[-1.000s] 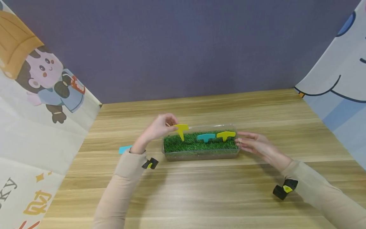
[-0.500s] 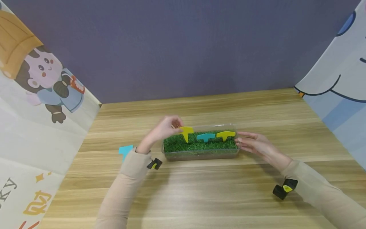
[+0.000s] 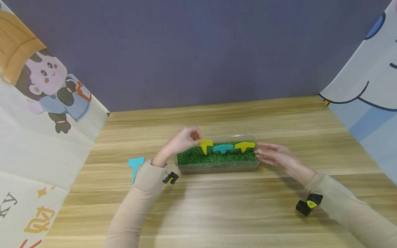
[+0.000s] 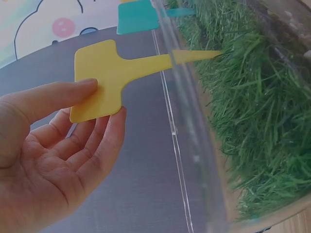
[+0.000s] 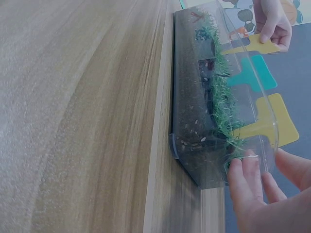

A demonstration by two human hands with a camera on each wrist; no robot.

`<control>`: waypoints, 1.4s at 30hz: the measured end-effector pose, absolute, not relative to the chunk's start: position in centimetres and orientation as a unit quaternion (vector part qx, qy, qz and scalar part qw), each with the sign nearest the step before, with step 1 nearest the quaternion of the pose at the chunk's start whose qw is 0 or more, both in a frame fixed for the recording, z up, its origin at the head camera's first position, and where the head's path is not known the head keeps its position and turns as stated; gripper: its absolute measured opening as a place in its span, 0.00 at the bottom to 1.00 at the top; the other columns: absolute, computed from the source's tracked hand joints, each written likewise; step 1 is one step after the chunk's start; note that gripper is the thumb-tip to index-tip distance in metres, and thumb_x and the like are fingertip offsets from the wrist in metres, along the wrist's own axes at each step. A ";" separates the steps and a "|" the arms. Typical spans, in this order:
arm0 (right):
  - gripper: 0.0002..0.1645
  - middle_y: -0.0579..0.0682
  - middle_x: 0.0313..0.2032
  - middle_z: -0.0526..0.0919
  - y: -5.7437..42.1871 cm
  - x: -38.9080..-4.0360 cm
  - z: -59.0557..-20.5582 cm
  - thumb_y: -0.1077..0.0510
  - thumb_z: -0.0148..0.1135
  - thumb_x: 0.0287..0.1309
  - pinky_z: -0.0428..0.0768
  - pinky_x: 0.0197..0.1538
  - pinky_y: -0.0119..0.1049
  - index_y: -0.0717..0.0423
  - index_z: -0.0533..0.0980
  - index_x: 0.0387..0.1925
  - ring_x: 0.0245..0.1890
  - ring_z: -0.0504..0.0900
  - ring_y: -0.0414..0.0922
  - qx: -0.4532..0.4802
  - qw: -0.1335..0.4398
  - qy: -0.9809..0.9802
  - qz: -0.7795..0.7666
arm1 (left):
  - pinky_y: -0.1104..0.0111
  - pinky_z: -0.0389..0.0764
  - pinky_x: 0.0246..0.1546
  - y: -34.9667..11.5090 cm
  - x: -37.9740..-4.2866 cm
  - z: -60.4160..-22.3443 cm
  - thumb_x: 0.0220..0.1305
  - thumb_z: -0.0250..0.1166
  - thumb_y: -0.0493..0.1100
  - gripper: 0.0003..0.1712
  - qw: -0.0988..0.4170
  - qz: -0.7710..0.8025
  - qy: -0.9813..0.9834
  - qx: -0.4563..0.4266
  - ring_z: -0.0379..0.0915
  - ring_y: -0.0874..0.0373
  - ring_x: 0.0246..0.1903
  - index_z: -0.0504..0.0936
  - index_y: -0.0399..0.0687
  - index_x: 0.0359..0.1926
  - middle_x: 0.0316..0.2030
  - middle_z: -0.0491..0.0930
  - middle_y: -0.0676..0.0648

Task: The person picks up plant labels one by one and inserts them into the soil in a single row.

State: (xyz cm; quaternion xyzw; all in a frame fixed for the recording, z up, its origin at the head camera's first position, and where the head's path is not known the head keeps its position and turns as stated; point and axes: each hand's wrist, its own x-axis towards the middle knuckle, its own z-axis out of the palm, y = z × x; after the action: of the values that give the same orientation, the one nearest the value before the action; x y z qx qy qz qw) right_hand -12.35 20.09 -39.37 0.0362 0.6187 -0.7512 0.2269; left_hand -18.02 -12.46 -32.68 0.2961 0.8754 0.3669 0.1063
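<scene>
My left hand (image 3: 183,141) pinches a yellow T-shaped plant label (image 4: 99,80) by its wide head, thumb on the front face. The label's pointed stem reaches down to the green grass (image 4: 252,97) in a clear plastic planter box (image 3: 217,168). Just right of it, a blue plant label (image 3: 223,148) stands in the grass, and beyond that another yellow plant label (image 3: 245,146). My right hand (image 3: 279,159) rests its nearly straight fingers against the box's right end, at the corner in the right wrist view. How deep the held stem sits is hidden by the grass.
Another blue plant label (image 3: 135,167) lies flat on the wooden table (image 3: 235,206), left of the box near my left forearm. A dark panel (image 3: 211,55) rises behind the table. Printed cartoon sheets (image 3: 34,137) flank both sides.
My left hand has moved right and slightly down with the yellow plant label, closer to the standing blue one. More of the loose blue label shows. The right hand stays put.
</scene>
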 end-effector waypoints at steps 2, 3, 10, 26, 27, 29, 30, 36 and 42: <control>0.29 0.45 0.38 0.81 20.1 -12.4 -39.4 0.62 0.59 0.52 0.73 0.50 0.34 0.56 0.64 0.56 0.41 0.79 0.41 0.036 0.227 0.618 -0.752 | 0.73 0.76 0.32 -12.5 -18.0 -32.7 0.50 0.62 0.31 0.06 0.104 0.367 0.875 0.298 0.72 0.58 0.28 0.75 0.37 0.31 0.28 0.76 0.45; 0.28 0.45 0.38 0.81 20.1 -12.4 -39.4 0.62 0.59 0.52 0.73 0.50 0.34 0.55 0.64 0.56 0.41 0.79 0.41 0.036 0.227 0.618 -0.752 | 0.73 0.76 0.31 -12.5 -18.0 -32.7 0.50 0.62 0.30 0.06 0.103 0.366 0.875 0.299 0.72 0.58 0.28 0.75 0.37 0.31 0.28 0.76 0.46; 0.25 0.45 0.38 0.81 20.1 -12.4 -39.4 0.62 0.59 0.52 0.73 0.50 0.34 0.53 0.67 0.54 0.41 0.79 0.41 0.037 0.228 0.616 -0.753 | 0.74 0.76 0.31 -12.4 -17.9 -33.1 0.50 0.62 0.30 0.05 0.103 0.356 0.879 0.300 0.71 0.58 0.28 0.75 0.37 0.30 0.27 0.76 0.46; 0.36 0.46 0.38 0.81 20.0 -12.4 -39.4 0.62 0.59 0.52 0.73 0.49 0.33 0.64 0.55 0.61 0.41 0.79 0.41 0.036 0.228 0.624 -0.747 | 0.74 0.76 0.32 -12.0 -17.6 -34.1 0.51 0.61 0.30 0.05 0.117 0.330 0.892 0.285 0.72 0.58 0.29 0.74 0.38 0.30 0.27 0.76 0.47; 0.37 0.46 0.38 0.81 20.0 -12.4 -39.4 0.62 0.59 0.53 0.73 0.49 0.33 0.65 0.54 0.61 0.41 0.79 0.41 0.036 0.228 0.624 -0.746 | 0.74 0.76 0.32 -12.0 -17.6 -34.1 0.51 0.61 0.31 0.04 0.116 0.328 0.893 0.286 0.72 0.58 0.29 0.74 0.39 0.30 0.27 0.76 0.47; 0.38 0.46 0.38 0.81 20.0 -12.4 -39.5 0.62 0.59 0.53 0.73 0.49 0.33 0.66 0.53 0.61 0.41 0.79 0.41 0.035 0.227 0.625 -0.746 | 0.74 0.76 0.32 -12.0 -17.6 -34.2 0.51 0.61 0.30 0.04 0.117 0.328 0.893 0.286 0.72 0.58 0.29 0.74 0.39 0.30 0.27 0.76 0.47; 0.38 0.45 0.38 0.81 20.0 -12.4 -39.5 0.62 0.59 0.53 0.73 0.49 0.33 0.66 0.52 0.61 0.41 0.79 0.41 0.035 0.227 0.625 -0.746 | 0.74 0.76 0.32 -12.0 -17.6 -34.2 0.51 0.61 0.30 0.04 0.118 0.327 0.893 0.285 0.72 0.58 0.29 0.74 0.39 0.30 0.27 0.76 0.47; 0.37 0.44 0.38 0.81 20.0 -12.4 -39.5 0.62 0.58 0.53 0.73 0.49 0.33 0.66 0.53 0.61 0.41 0.79 0.40 0.036 0.227 0.624 -0.747 | 0.74 0.76 0.33 -11.9 -17.5 -34.2 0.51 0.61 0.30 0.04 0.117 0.322 0.896 0.281 0.72 0.58 0.30 0.74 0.38 0.30 0.28 0.76 0.47; 0.30 0.45 0.38 0.81 20.1 -12.4 -39.5 0.63 0.58 0.53 0.73 0.50 0.34 0.59 0.61 0.58 0.41 0.79 0.41 0.036 0.227 0.615 -0.755 | 0.75 0.76 0.33 -11.7 -17.6 -34.2 0.50 0.62 0.30 0.04 0.112 0.321 0.897 0.282 0.73 0.58 0.29 0.75 0.39 0.29 0.28 0.77 0.47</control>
State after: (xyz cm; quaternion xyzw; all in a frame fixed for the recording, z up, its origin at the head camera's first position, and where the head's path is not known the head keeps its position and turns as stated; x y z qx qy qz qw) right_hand -12.42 20.07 -39.45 0.0357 0.6147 -0.7546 0.2269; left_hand -17.60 -11.65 -34.25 0.2816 0.8974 0.3208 0.1119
